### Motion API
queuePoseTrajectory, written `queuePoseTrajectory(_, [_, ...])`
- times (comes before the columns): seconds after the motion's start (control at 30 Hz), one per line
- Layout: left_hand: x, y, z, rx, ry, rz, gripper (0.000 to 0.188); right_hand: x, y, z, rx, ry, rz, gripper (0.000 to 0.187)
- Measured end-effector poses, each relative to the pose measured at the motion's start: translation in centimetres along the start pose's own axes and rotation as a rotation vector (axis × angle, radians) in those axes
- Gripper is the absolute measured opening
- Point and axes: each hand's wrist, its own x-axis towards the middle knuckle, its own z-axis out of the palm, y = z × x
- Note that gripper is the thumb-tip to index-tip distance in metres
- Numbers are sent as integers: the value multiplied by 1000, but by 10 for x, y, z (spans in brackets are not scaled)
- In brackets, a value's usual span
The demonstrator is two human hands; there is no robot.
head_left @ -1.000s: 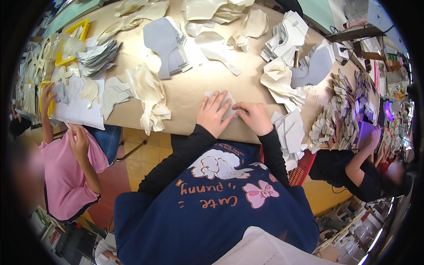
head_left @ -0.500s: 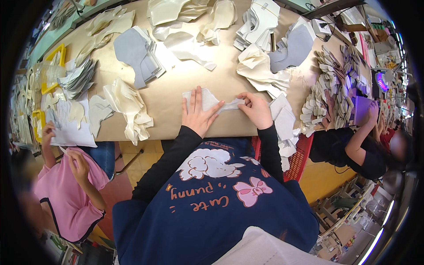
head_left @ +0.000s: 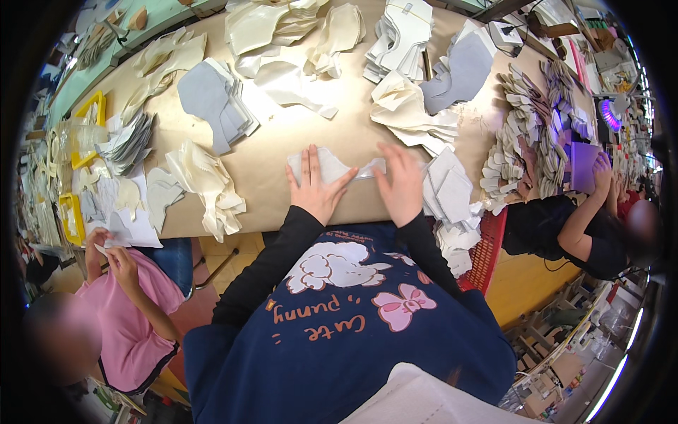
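A flat white cut piece (head_left: 330,167) lies on the brown paper-covered table (head_left: 296,134) just in front of me. My left hand (head_left: 315,189) presses flat on its left part, fingers spread. My right hand (head_left: 400,182) rests flat on its right end, next to a pile of white cut pieces (head_left: 446,187). Neither hand grips anything; both palms face down on the piece.
Stacks of grey pieces (head_left: 210,99), cream pieces (head_left: 206,180) and white pieces (head_left: 402,25) cover the table. A red basket (head_left: 484,247) stands at my right. A person in pink (head_left: 127,311) sits at my left, a person in black (head_left: 572,226) at my right.
Both hands have shifted apart along the white piece, smoothing it flat; the view has tilted so the table sits higher and closer.
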Motion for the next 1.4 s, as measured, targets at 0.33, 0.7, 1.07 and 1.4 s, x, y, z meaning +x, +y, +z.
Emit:
queuePoseTrajectory(0.33, [-3,-1,-1,49,10,18,54,-24,1,38,-223,-63,12,50])
queuePoseTrajectory(0.7, [3,-17,-3,-164,93,-148,80,-33,7,6,-278,-69,-122,55])
queuePoseTrajectory(1.07, [-10,-40,-51,-796,440,112,31,-31,-25,-12,999,148,324,64])
queuePoseTrajectory(1.4, [-33,-12,-61,-475,794,351,34,-17,-55,-40,1567,-131,165,60])
